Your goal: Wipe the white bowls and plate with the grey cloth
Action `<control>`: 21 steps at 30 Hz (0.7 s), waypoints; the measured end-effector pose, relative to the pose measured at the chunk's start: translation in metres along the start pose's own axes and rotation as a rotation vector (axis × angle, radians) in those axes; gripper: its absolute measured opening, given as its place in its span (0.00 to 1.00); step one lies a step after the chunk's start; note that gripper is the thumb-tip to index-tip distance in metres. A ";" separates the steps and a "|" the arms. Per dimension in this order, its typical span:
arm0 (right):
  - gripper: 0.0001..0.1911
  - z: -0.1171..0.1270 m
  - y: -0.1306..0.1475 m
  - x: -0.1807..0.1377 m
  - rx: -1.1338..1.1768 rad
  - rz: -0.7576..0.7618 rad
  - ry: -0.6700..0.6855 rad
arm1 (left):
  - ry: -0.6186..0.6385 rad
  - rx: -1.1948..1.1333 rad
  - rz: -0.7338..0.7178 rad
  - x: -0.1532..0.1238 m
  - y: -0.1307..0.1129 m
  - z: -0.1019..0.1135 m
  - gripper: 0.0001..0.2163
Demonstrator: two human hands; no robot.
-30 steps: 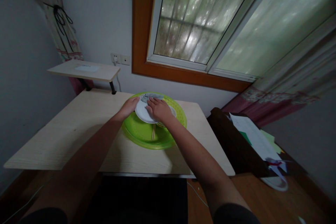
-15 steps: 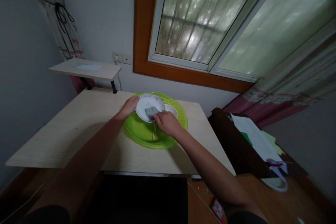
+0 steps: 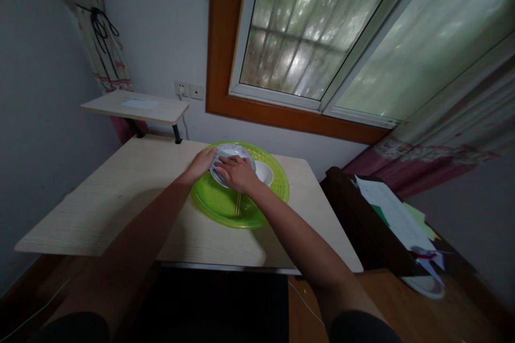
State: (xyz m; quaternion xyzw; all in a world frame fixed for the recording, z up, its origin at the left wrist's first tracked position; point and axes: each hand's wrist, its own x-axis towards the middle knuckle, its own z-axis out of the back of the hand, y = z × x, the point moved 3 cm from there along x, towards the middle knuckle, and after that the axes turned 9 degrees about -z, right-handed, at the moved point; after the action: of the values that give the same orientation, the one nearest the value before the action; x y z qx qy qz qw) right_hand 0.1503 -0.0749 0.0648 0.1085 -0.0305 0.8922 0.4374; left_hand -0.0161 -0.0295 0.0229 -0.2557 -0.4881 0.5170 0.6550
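Observation:
My left hand (image 3: 202, 164) grips the left rim of a white plate (image 3: 240, 148) with a grey patterned border, tilted above a round green plastic tray (image 3: 213, 204). My right hand (image 3: 238, 172) lies across the plate's face, its fingers pressing a grey cloth (image 3: 222, 155) against it. Most of the cloth is hidden under those fingers. Just right of the plate, a white bowl (image 3: 265, 173) sits in the tray. Below my right hand, a pair of wooden chopsticks (image 3: 238, 206) lies in the tray, their upper ends hidden.
The tray stands on a pale wooden table (image 3: 161, 171). A small raised shelf (image 3: 161, 112) with a paper on it is at the table's back left. A dark brown piece of furniture (image 3: 350, 220) with papers stands to the right. Behind are a wall and window (image 3: 298, 43).
My right hand has moved left and up across the plate with the cloth, its fingers now flatter over it. The left hand keeps its hold on the rim.

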 end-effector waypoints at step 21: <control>0.30 0.026 -0.035 -0.067 -0.086 -0.069 0.076 | -0.005 -0.128 0.012 -0.004 -0.003 -0.003 0.20</control>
State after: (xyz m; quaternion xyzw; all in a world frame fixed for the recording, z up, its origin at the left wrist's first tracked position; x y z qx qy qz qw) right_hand 0.2218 -0.1087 0.0737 0.0569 -0.0483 0.8780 0.4728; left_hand -0.0119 -0.0334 0.0230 -0.2986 -0.5203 0.4894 0.6329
